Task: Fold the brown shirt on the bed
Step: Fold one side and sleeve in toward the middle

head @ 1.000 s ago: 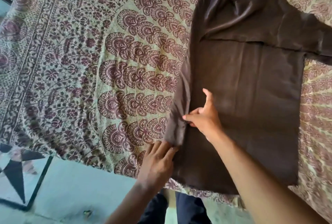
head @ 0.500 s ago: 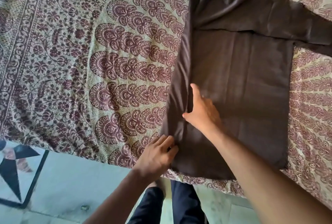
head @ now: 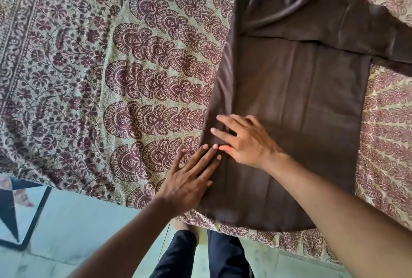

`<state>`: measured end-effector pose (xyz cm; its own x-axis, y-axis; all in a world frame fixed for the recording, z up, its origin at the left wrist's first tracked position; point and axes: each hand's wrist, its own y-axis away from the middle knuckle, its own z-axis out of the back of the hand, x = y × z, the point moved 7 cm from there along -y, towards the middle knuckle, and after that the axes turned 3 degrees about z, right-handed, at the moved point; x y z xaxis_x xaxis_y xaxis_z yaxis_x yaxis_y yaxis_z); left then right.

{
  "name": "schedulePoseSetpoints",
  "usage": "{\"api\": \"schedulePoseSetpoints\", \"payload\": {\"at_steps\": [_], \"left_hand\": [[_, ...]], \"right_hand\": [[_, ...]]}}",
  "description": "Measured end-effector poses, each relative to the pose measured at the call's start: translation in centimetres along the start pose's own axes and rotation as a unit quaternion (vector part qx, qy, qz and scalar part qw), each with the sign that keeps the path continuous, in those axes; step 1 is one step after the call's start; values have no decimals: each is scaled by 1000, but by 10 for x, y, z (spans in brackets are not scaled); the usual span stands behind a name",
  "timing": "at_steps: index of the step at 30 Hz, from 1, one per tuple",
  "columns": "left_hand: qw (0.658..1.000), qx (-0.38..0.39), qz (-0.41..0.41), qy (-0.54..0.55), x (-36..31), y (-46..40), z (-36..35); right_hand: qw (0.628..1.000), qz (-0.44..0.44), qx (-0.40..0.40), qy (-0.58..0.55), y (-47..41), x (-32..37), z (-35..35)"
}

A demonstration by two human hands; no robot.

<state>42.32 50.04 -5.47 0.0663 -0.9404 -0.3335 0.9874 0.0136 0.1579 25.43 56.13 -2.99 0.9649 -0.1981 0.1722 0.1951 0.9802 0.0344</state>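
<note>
The brown shirt lies on the right half of the bed, spread over the patterned bedspread, its hem at the near edge and its collar end running out of view at the far side. It is a plain dark brown with a slight sheen and faint lengthwise creases down the body. Its left side is turned inward over the body as a long narrow flap, making a straight folded edge from far to near. One sleeve lies across the far part and stretches off to the right, out of the picture. My left hand rests flat at the near left corner of the shirt, fingers straight and together, palm partly on the bedspread and fingertips on the folded flap; it grips nothing. My right hand lies just beside it on the shirt, fingers spread and relaxed, pressing the flap down, likewise grasping nothing. The tips of the two hands nearly touch. My right forearm crosses the near right part of the shirt and hides some of the hem. Below the bed edge I see my dark trousers and a pale tiled floor with a dark inlaid pattern at the left.
</note>
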Motion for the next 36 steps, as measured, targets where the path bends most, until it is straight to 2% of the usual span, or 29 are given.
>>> {"api": "schedulePoseSetpoints", "payload": {"at_steps": [3,5,6,8,10,12,15,17,20,22,23,24,26,28,30,32,34,36], "left_hand": [[999,37,-24,-27,4,-1,-3],[998,46,-30,-35,5,-1,-2],[998,48,-36,-35,5,-1,-2],[997,56,-49,-26,5,-1,-3],[996,67,-64,-11,5,-1,-5],[995,62,-81,-6,2,-2,-4],[996,18,-88,-22,1,-6,7],[997,0,-67,-38,6,-17,15],[996,28,-67,-52,8,-30,13],[994,59,-85,-42,7,-31,5],[993,70,-93,-39,8,-30,2],[991,77,-99,-38,8,-28,0],[989,84,-114,-43,7,-24,-4],[986,85,-137,-48,5,-18,-6],[983,86,-153,-52,4,-14,-9],[982,85,-160,-55,4,-12,-11],[982,81,-163,-53,3,-13,-9],[982,75,-164,-50,3,-13,-8]], "right_hand": [[993,-111,-44,-8,-6,-39,8],[973,-203,-89,-60,-13,-59,14],[954,-253,-119,-109,-18,-66,17],[893,-362,-161,-215,-31,-75,23],[829,-447,-145,-303,-41,-79,19],[785,-484,-96,-373,-47,-77,8],[786,-486,-62,-377,-45,-76,1],[784,-502,-78,-356,-33,-82,4],[765,-520,-109,-364,-11,-86,4],[775,-511,-97,-358,-6,-82,2],[795,-504,-89,-326,-6,-81,4],[830,-484,-86,-264,-7,-79,10],[924,-348,-120,-103,-22,-64,32],[979,-149,-141,-21,-34,-34,35],[997,12,-69,-19,-35,-12,11],[996,74,40,5,-29,-12,-16],[993,58,92,54,-35,-41,-22],[993,-19,94,69,-51,-84,-12]]}}
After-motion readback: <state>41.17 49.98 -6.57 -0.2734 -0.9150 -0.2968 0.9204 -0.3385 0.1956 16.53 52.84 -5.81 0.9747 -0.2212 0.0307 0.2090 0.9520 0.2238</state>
